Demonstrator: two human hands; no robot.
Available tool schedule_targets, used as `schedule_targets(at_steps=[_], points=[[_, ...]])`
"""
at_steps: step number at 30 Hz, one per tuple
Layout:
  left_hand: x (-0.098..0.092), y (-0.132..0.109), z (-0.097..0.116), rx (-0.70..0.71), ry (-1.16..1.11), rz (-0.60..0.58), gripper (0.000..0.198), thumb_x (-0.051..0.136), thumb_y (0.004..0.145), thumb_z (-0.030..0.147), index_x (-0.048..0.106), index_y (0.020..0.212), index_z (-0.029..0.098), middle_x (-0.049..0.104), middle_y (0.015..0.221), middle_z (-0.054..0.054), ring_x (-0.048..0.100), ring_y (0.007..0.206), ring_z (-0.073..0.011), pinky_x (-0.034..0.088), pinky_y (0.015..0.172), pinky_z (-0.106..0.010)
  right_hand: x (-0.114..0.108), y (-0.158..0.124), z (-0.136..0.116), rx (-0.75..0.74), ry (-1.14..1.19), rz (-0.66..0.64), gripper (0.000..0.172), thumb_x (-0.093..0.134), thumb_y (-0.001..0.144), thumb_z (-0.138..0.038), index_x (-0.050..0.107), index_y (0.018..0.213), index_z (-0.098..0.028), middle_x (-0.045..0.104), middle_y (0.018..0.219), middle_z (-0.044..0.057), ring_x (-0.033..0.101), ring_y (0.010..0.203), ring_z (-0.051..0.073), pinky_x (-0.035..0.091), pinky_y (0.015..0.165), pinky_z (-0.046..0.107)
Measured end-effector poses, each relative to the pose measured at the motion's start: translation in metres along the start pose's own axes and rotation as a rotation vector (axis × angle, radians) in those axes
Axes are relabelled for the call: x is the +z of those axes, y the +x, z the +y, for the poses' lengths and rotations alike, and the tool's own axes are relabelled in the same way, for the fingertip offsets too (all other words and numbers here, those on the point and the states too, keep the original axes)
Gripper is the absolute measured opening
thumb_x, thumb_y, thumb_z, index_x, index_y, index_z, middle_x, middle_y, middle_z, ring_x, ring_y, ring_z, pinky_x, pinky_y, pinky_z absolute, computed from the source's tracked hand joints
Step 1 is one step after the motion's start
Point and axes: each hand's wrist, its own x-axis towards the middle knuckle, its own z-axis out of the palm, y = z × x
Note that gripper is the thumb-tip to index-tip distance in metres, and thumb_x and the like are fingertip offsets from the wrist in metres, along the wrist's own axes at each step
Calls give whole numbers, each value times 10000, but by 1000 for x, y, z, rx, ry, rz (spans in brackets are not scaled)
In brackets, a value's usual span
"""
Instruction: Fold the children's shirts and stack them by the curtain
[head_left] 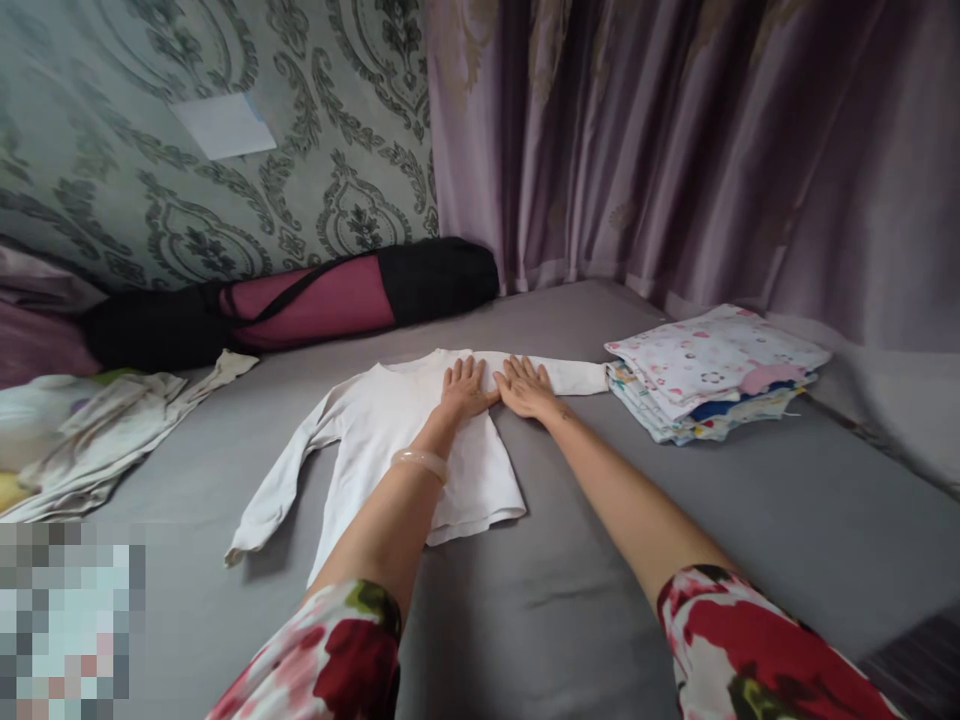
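Note:
A white long-sleeved shirt (pixel 390 420) lies spread on the grey bed sheet (pixel 570 580), its neckline away from me. My left hand (pixel 466 387) presses flat on the shirt near its right shoulder, fingers apart. Beside it, my right hand (pixel 526 387) rests flat where the right sleeve joins the body, fingers stretched out. That sleeve reaches straight out, its cuff touching a stack of folded clothes (pixel 712 360). The left sleeve bends down toward me. My left forearm covers part of the shirt's lower body.
A black and maroon long bag (pixel 315 295) lies along the patterned wall. Crumpled light clothes (pixel 127 430) and a white plush toy (pixel 37 420) are at the left. Purple curtains (pixel 637 150) hang behind the bed. The lower left corner is pixelated.

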Motion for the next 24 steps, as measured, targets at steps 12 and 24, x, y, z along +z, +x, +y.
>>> schedule_targets(at_steps=[12,24], points=[[0,-1,-1,24,-29,3,986,239,785,820,176,1528,175,88,1612,-108,37,1476,-330,77,1177,-486,-11,-23,66,237,-207,131,571,116,982,-482,238,1519,-333,199,1593,74,125,1447,349,91,1109,625],[-27,-68,-52,117,-248,-19,705,526,829,479,406,1404,89,357,1509,-185,345,1394,-286,297,1132,-343,-14,-27,64,225,-219,153,559,143,982,-436,276,1510,-312,244,1571,113,181,1431,366,132,1095,631]])
